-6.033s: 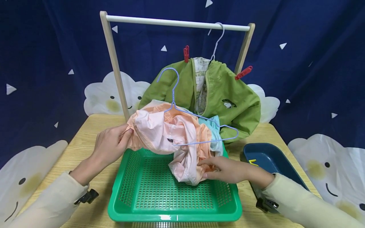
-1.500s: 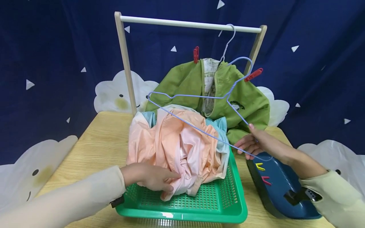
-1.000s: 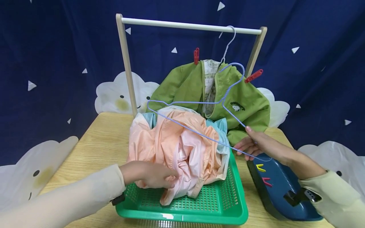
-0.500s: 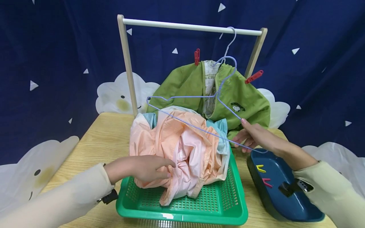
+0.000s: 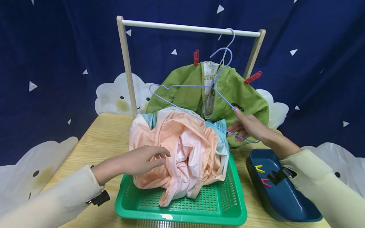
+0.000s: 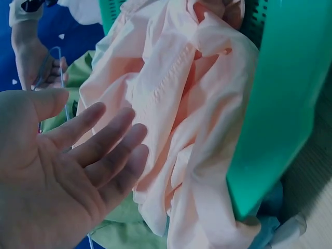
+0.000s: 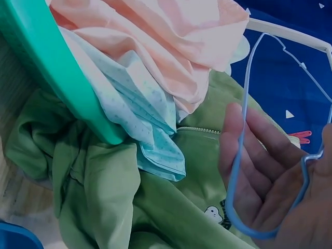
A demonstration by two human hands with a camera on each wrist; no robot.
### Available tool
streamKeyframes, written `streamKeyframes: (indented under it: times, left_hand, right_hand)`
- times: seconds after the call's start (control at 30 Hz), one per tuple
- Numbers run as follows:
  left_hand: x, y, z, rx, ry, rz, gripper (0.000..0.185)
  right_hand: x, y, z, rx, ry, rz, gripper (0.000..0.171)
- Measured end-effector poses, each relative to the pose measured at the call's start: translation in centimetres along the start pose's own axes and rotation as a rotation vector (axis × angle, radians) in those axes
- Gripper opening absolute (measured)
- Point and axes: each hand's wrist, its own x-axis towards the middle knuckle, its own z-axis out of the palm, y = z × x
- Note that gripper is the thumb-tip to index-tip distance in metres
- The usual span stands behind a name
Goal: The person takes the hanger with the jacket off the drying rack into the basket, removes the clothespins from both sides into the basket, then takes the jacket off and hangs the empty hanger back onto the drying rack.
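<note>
A dark blue curtain (image 5: 71,47) with small white triangles and smiling clouds (image 5: 114,93) backs a wooden table (image 5: 105,133) in the head view. On the table stands a drying rack (image 5: 176,26) with a white bar, and from it a green jacket (image 5: 176,82) hangs on a pale hanger (image 5: 232,38), two red clothespins (image 5: 196,58) at its shoulders. In front, a green basket (image 5: 181,218) holds a crumpled peach-and-pink garment (image 5: 168,129), with pale blue cloth (image 5: 220,129) showing at its sides. The person's right hand (image 5: 252,128) holds a blue wire hanger (image 5: 214,85) aloft by one end, thumb on the upper wire and fingers at the lower one; the hanger tilts in front of the jacket, above the garment. The left hand (image 5: 142,160) is over the near left part of the garment, fingers loosely bent, thumb apart. Right of the basket sits a dark blue tray (image 5: 296,202) with a yellow clip (image 5: 259,169) and a red clip (image 5: 266,182). In the left wrist view, the left palm faces the camera, fingers slightly spread beside the peach folds; whether they touch cannot be told. In the right wrist view, the hanger's wire loops across the right hand's curled fingers, while pale blue cloth spills over the basket's rim against the jacket.
</note>
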Motion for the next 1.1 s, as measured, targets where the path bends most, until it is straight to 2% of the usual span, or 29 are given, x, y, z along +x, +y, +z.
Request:
streamKeyframes:
  times: [0.07, 0.17, 0.33, 0.53, 0.8, 1.1]
  left_hand:
    - [-0.1, -0.3, -0.1, 0.001, 0.039, 0.020, 0.030]
    - [-0.3, -0.5, -0.4, -0.007, 0.072, 0.013, 0.029]
    - [-0.6, -0.6, -1.0, -0.008, 0.081, -0.028, 0.030]
    - [-0.4, -1.1, -1.4, -0.004, 0.118, -0.003, 0.029]
    - [-0.2, -1.3, -1.8, -0.015, 0.129, 0.014, 0.028]
    - [0.2, -1.6, -2.1, -0.028, 0.130, 0.048, 0.027]
  right_hand:
    - [0.4, -0.2, 0.0, 0.007, 0.012, 0.010, 0.092]
    - [1.1, -0.7, 0.2, 0.004, 0.024, 0.013, 0.093]
    - [2.1, -2.1, 0.3, -0.010, 0.045, 0.014, 0.093]
    - [3.4, -3.9, -0.1, -0.029, 0.070, -0.008, 0.091]
    - [5.4, -6.2, -0.3, -0.045, 0.077, -0.008, 0.092]
    - [7.6, -8.2, 0.2, -0.044, 0.138, -0.023, 0.090]
